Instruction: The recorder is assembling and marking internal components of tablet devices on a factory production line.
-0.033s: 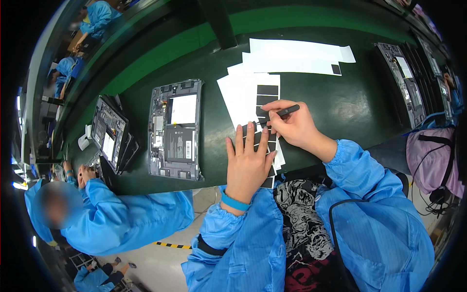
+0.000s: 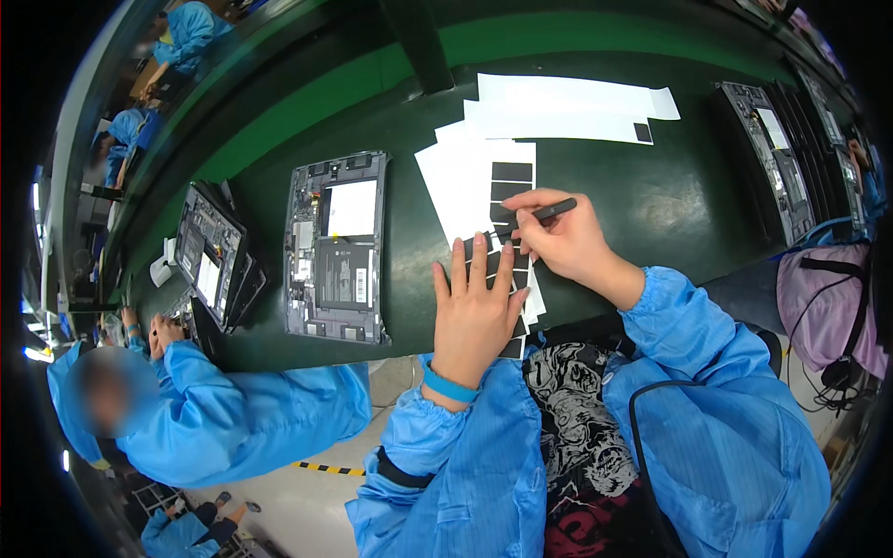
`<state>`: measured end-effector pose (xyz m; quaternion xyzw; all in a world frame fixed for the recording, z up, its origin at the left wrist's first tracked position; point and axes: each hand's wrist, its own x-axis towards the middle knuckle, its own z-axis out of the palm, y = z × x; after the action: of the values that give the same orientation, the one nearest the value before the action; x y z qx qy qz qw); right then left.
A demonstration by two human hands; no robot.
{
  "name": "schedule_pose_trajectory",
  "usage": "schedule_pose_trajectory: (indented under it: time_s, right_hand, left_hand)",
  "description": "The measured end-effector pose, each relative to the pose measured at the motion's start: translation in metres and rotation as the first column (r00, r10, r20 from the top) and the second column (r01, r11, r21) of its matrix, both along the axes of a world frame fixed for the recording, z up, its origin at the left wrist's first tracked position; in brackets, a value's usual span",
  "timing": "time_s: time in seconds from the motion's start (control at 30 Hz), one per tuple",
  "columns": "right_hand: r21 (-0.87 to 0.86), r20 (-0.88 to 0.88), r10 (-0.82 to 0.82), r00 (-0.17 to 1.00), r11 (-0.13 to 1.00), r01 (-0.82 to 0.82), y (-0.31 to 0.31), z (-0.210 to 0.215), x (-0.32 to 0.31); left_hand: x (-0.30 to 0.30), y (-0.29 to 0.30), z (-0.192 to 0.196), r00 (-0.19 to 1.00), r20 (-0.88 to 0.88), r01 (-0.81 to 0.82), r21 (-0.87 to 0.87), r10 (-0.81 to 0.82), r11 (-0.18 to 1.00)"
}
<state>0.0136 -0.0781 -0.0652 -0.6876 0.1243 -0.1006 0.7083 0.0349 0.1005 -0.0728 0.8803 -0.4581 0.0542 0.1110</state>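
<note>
Extending toward the near edge of the desk [image 2: 406, 246], the strip of black rectangles [image 2: 513, 173] is partly covered by the left hand [image 2: 476, 312], fingers [image 2: 478, 263] slightly spread. A black pen-shaped tool [image 2: 555, 211] is pinched by the right hand [image 2: 579, 244] over the strip.

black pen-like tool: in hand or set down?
In hand: right hand pinches the black tool aslant over the white sheets; contact there, cannot tell.
</note>
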Motion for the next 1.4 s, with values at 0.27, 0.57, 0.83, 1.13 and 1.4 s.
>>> schedule_pose_trajectory:
  time_s: [0.27, 0.57, 0.83, 1.13, 1.4]
  right_hand:
    - [0.056, -0.016, 0.019, 1.000, 0.998, -0.018, -0.015, -0.004, -0.002]
    - [-0.138, -0.041, 0.064, 0.997, 0.988, -0.069, -0.015, -0.009, 0.004]
    - [-0.116, -0.038, 0.082, 0.996, 0.990, -0.086, -0.006, -0.009, 0.003]
    - [0.008, 0.021, 0.036, 0.999, 0.999, -0.036, 0.004, -0.001, -0.003]
    - [0.090, 0.213, -0.178, 0.961, 0.983, 0.162, -0.048, 0.033, -0.054]
  left_hand:
    - [-0.001, -0.001, 0.003, 1.000, 0.006, 0.003, 0.042, -0.003, 0.999]
    - [-0.003, -0.004, 0.001, 1.000, 0.006, -0.012, 0.024, 0.012, 1.000]
    - [-0.003, -0.001, 0.001, 1.000, 0.005, -0.014, -0.007, 0.014, 1.000]
    - [-0.002, -0.002, 0.003, 1.000, -0.003, -0.020, 0.006, 0.020, 1.000]
    - [0.002, -0.012, 0.020, 0.973, -0.231, -0.022, -0.077, 0.004, 0.997]
